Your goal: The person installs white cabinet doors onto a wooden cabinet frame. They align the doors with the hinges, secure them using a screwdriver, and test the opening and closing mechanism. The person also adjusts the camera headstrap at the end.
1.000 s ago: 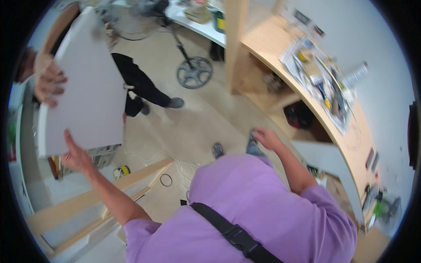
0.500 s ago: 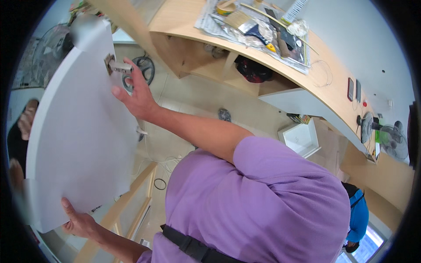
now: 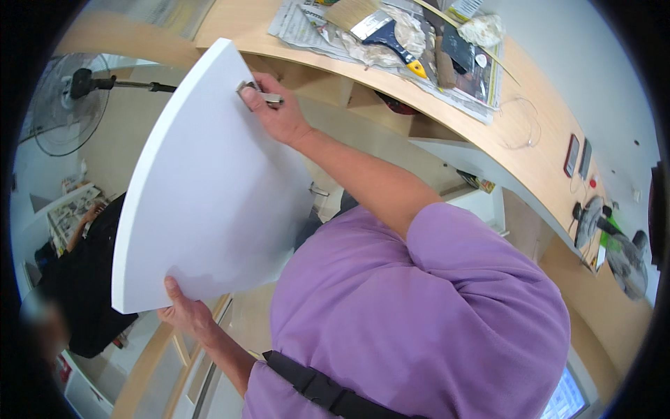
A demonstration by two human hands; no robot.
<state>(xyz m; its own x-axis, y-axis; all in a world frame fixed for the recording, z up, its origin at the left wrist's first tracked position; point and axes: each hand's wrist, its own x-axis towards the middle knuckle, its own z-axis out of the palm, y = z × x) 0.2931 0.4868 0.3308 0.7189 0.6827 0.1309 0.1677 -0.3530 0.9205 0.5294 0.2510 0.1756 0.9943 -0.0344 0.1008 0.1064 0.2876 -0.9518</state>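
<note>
A white cabinet door (image 3: 202,188) is held up at a tilt in front of me, with a metal hinge (image 3: 272,99) near its upper corner and another hinge (image 3: 319,190) on the same edge lower down. My right hand (image 3: 283,115) is closed on the upper edge at the first hinge, its thumb pressed beside the hinge and its fingers behind the panel. Down at the lower edge, my left hand (image 3: 190,315) grips the door with the thumb on the white face; the fingers are partly hidden underneath.
A long wooden counter (image 3: 530,157) carries newspaper with a wide paintbrush (image 3: 391,38), a cloth (image 3: 481,30) and two phones. Fans stand at left (image 3: 82,84) and right (image 3: 593,223). A person in black (image 3: 84,265) is close behind the door; a wooden frame (image 3: 157,370) lies below.
The door has shifted right in view. My right hand, earlier with fingers spread by the hinge, is now closed on the door's edge there. The person in black shows more fully.
</note>
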